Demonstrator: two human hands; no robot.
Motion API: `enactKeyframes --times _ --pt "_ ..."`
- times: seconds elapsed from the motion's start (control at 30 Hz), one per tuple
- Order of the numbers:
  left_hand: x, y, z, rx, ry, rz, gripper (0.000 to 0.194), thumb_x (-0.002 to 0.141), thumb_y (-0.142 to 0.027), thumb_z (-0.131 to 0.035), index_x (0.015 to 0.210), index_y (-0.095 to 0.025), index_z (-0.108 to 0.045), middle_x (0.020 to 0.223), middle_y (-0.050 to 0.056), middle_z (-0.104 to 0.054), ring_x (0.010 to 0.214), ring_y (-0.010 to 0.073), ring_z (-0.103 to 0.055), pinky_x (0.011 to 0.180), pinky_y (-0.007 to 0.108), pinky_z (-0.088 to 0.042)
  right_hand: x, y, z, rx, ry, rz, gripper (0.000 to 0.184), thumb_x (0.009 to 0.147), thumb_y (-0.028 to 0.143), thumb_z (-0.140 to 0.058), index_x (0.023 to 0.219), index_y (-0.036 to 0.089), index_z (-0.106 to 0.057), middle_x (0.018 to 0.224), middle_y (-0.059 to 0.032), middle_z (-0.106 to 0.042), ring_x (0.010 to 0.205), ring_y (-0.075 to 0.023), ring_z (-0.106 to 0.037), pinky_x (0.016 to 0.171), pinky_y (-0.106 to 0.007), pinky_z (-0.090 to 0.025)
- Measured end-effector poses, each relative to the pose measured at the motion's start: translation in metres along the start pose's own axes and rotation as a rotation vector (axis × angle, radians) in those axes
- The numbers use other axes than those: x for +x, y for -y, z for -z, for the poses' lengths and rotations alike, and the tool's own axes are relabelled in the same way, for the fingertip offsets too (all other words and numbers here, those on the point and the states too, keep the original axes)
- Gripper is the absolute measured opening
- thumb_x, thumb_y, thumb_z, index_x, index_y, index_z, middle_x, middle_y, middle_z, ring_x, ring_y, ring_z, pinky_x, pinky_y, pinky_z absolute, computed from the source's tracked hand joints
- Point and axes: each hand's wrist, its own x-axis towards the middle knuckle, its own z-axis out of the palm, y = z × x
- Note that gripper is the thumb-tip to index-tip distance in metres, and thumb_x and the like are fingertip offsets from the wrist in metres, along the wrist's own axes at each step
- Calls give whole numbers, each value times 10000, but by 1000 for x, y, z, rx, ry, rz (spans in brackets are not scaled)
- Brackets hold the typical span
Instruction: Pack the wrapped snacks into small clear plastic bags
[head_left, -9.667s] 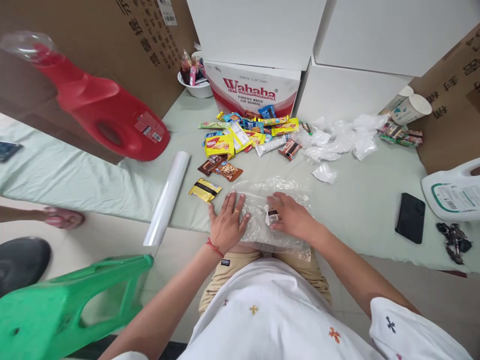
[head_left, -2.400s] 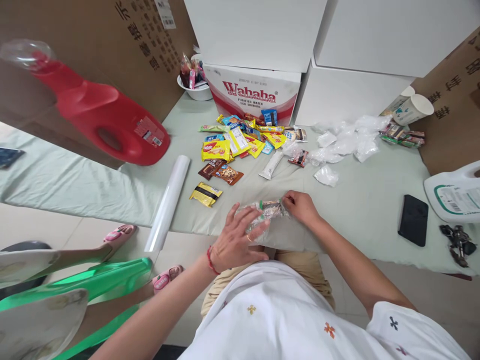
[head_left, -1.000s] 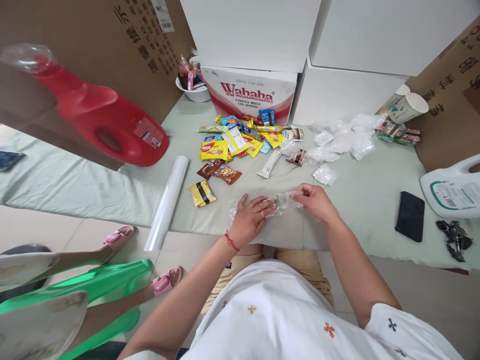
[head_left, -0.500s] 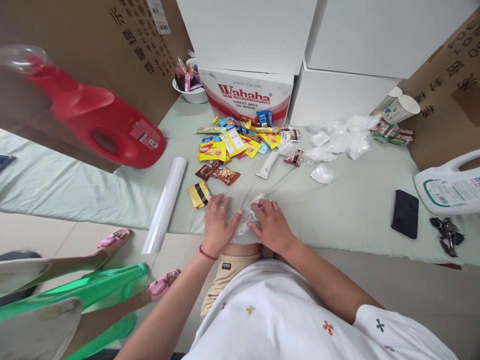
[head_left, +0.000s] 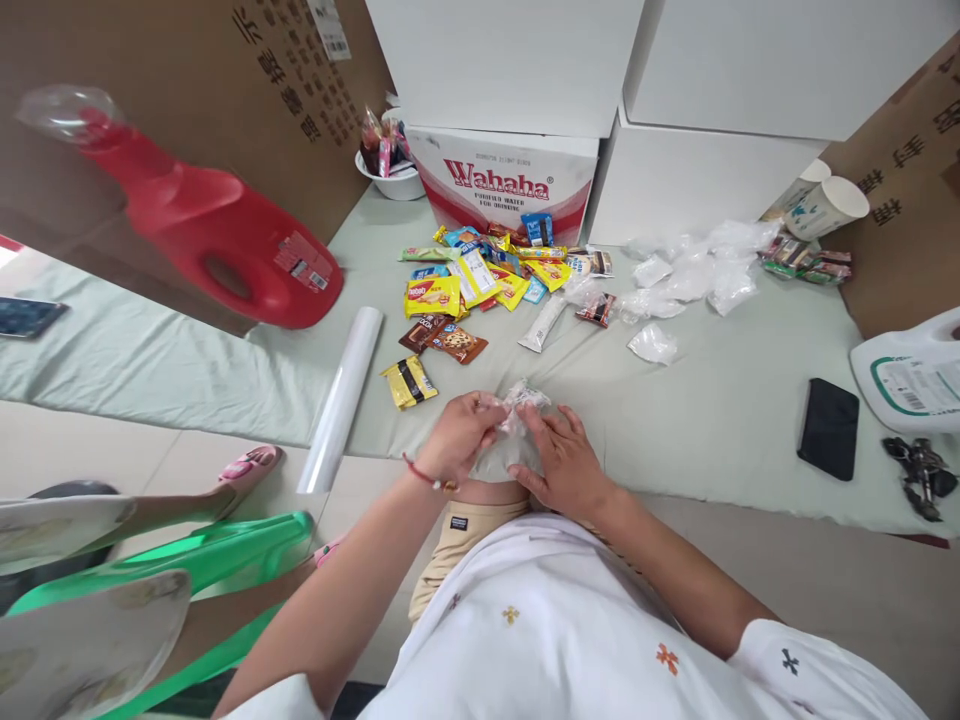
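Note:
At the near edge of the cloth lies a small clear plastic bag [head_left: 526, 396], crinkled, with something pale and partly hidden inside. My left hand [head_left: 463, 440] is closed, its thumb and forefinger pinching the bag's left side. My right hand [head_left: 566, 458] rests on the bag's right side with its fingers stretched out and apart, the forefinger touching the plastic. A yellow snack packet [head_left: 409, 383] with a dark band lies beyond my left hand. Farther off are brown cookie packets [head_left: 459, 342] and a heap of yellow and blue snack packets [head_left: 472, 278].
Crumpled clear bags [head_left: 686, 275] lie at the back right. A phone [head_left: 828, 428], keys [head_left: 919, 474] and a white jug [head_left: 911, 375] are at right. Leftward stand a plastic roll [head_left: 341, 400] and a red bottle [head_left: 225, 240]. White boxes [head_left: 510, 60] close off the back. Another person's legs [head_left: 225, 620] show at lower left.
My left hand has gone from spread fingers beside the bag to a pinch on it. My right hand has slid slightly right and down, its fingers straighter. The view has shifted a little left.

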Motion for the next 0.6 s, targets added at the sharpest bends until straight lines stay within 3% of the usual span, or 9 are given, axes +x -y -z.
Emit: enactKeyframes --times 0.1,0.2,0.3,0.37,0.43,0.5,0.6 --pt "16 -10 -19 -195 7 35 234 667 -307 -746 761 -151 -598 664 21 -687 399 35 -364 411 204 -207 4 -8 -5 128 -64 -19 926 1020 520 -504 1667 84 -6 1350 -221 -655 1291 -347 -549 1174 -615 -316" --pt "23 -2 -32 -176 -25 -17 284 664 -240 -738 917 -133 -666 807 46 -764 421 33 -405 424 193 -265 5 -18 -12 415 -89 -101 848 1027 497 -502 1663 112 -94 1365 -226 -645 1246 -318 -617 1061 -538 -491" --pt "24 13 -35 -97 -22 -63 399 651 -134 -674 1049 -142 -703 932 60 -800 544 84 -572 490 195 -387 3 -29 -11 704 -170 -295 682 1053 448 -465 1635 195 -213 1251 -151 -721 1005 -235 -739 883 -416 -606" --pt "25 23 -34 -22 -12 -103 501 663 -103 -622 1155 -152 -705 1034 74 -806 702 136 -676 584 219 -478 3 -33 -4 700 -319 -399 518 1074 380 -404 1568 229 -366 1149 -105 -755 857 -195 -752 809 -374 -624" --pt "28 30 -33 60 -28 -186 565 687 -99 -601 1242 -161 -692 1052 73 -806 840 171 -714 679 242 -526 5 -35 4 537 -381 -332 429 1066 281 -383 1471 246 -520 1214 -106 -734 952 -196 -743 876 -380 -616" --pt "31 35 -33 104 -41 -278 593 704 -110 -610 1290 -166 -680 1041 68 -805 896 175 -716 728 245 -537 9 -36 8 349 -283 -108 454 1025 181 -410 1439 256 -582 1365 -102 -673 1204 -219 -667 1034 -414 -557" --pt "33 41 -30 40 -29 -306 640 713 -158 -656 1352 -173 -640 1101 75 -791 664 108 -648 586 213 -490 13 -39 2 174 -118 118 570 977 92 -426 1521 237 -515 1511 -91 -573 1424 -243 -494 1170 -484 -450"
